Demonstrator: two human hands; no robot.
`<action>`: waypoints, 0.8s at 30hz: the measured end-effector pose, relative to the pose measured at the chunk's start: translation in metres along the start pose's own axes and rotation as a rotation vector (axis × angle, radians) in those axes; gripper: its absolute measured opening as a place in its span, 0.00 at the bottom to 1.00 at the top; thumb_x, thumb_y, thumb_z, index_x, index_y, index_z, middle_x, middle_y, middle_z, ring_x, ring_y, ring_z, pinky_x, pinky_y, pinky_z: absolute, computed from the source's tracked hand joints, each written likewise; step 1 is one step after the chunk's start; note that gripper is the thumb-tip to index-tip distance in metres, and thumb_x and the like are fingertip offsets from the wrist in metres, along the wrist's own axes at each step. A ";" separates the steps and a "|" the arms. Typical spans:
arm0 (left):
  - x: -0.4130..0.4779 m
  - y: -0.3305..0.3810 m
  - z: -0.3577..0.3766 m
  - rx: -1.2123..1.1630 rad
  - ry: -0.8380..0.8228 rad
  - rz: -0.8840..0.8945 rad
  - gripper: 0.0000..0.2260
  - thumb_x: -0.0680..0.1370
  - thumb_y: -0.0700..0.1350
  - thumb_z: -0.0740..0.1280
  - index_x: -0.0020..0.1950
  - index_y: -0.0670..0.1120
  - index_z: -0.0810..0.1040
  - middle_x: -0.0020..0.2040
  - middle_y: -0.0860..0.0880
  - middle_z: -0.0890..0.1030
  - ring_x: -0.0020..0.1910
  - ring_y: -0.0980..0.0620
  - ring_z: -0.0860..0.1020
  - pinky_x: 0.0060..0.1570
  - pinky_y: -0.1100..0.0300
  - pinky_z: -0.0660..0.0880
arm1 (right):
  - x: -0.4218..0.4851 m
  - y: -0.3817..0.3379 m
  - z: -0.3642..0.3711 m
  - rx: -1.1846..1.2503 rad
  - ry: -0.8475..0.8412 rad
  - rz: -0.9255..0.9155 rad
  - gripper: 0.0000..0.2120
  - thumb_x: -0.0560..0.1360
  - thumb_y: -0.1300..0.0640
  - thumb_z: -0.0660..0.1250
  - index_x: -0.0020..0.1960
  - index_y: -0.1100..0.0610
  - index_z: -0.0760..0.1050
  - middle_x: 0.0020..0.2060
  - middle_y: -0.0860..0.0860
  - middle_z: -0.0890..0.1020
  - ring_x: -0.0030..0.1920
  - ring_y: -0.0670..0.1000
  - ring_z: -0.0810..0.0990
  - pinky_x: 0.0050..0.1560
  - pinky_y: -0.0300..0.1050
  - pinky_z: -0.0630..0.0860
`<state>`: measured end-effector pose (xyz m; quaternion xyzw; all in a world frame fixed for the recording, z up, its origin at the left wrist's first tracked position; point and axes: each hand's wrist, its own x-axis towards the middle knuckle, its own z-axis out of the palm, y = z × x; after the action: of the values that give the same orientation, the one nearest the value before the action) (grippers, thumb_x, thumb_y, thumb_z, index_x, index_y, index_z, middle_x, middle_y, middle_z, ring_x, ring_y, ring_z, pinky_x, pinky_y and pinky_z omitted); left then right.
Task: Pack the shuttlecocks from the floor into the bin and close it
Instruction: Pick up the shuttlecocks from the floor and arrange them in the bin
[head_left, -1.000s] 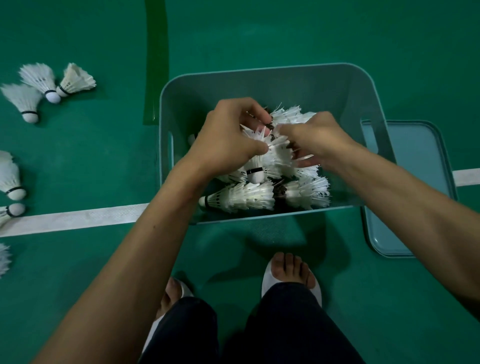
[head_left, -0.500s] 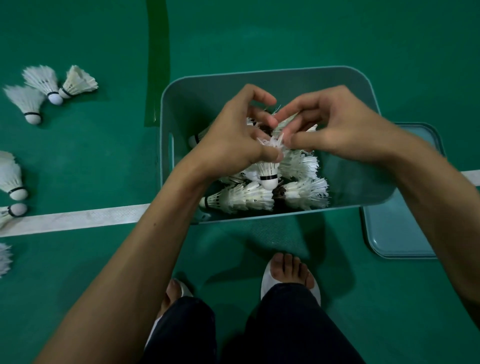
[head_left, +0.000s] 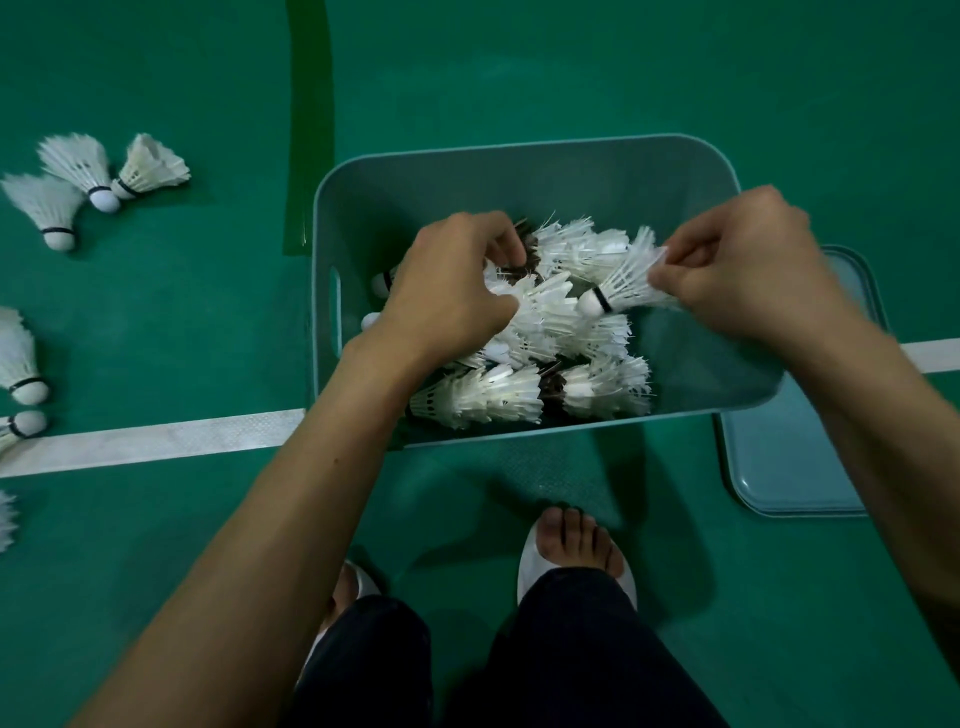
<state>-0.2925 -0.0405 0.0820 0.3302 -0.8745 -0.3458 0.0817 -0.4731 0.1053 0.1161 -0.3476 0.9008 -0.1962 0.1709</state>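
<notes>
- Legs in dark trousers (head_left: 571, 654) fill the bottom edge, with two bare feet in white slippers on the green floor (head_left: 779, 623); the right foot (head_left: 576, 540) shows its toes clearly, the other one is mostly hidden under the left forearm.
- Just beyond the feet stands the teal bin (head_left: 519, 161), open at the top, straddling a white court line (head_left: 156, 441) that runs left to right.
- Inside the bin lies a pile of white shuttlecocks (head_left: 519, 395), heaped toward its left and middle, lying on their sides at mixed angles, with some dark feathers among them.
- Left hand (head_left: 447, 296) reaches into the bin, fingers curled down into the top of the pile and closed on feathers there; exactly what it grips I cannot tell.
- Right hand (head_left: 748, 275) is over the bin's right side, thumb and fingers pinched on the feather skirt of one held shuttlecock (head_left: 623, 283), whose cork end points left toward the pile.
- To the right of the bin, flat on the floor, lies the matching teal lid (head_left: 789, 467), partly hidden by the right forearm and the bin.
- Well to the left, loose shuttlecocks are on the floor: a far group of three (head_left: 93, 182), and nearer ones (head_left: 21, 364) cut off by the left edge.
- A dark green stripe (head_left: 306, 130) runs away from the bin's far left corner.
</notes>
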 end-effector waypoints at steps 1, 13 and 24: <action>0.001 -0.001 0.002 0.041 -0.027 0.000 0.13 0.71 0.40 0.76 0.54 0.51 0.83 0.52 0.53 0.83 0.52 0.53 0.78 0.51 0.56 0.76 | -0.002 -0.001 0.005 -0.026 0.045 0.038 0.05 0.72 0.59 0.75 0.39 0.53 0.82 0.35 0.54 0.83 0.46 0.57 0.84 0.52 0.41 0.76; -0.001 0.001 0.012 0.291 -0.212 0.036 0.23 0.74 0.41 0.74 0.66 0.58 0.80 0.64 0.45 0.75 0.67 0.43 0.69 0.64 0.46 0.70 | 0.012 -0.029 0.055 0.493 -0.233 0.520 0.01 0.73 0.70 0.72 0.45 0.67 0.82 0.40 0.58 0.84 0.38 0.55 0.81 0.52 0.55 0.83; 0.000 -0.003 0.014 0.304 -0.230 0.040 0.24 0.75 0.42 0.74 0.69 0.58 0.78 0.66 0.45 0.73 0.68 0.42 0.69 0.67 0.42 0.70 | 0.021 -0.020 0.048 0.582 -0.261 0.529 0.06 0.74 0.60 0.75 0.43 0.62 0.80 0.35 0.56 0.82 0.33 0.53 0.81 0.47 0.48 0.83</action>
<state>-0.2960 -0.0339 0.0699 0.2794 -0.9267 -0.2433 -0.0630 -0.4553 0.0666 0.0805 -0.0634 0.8366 -0.3465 0.4195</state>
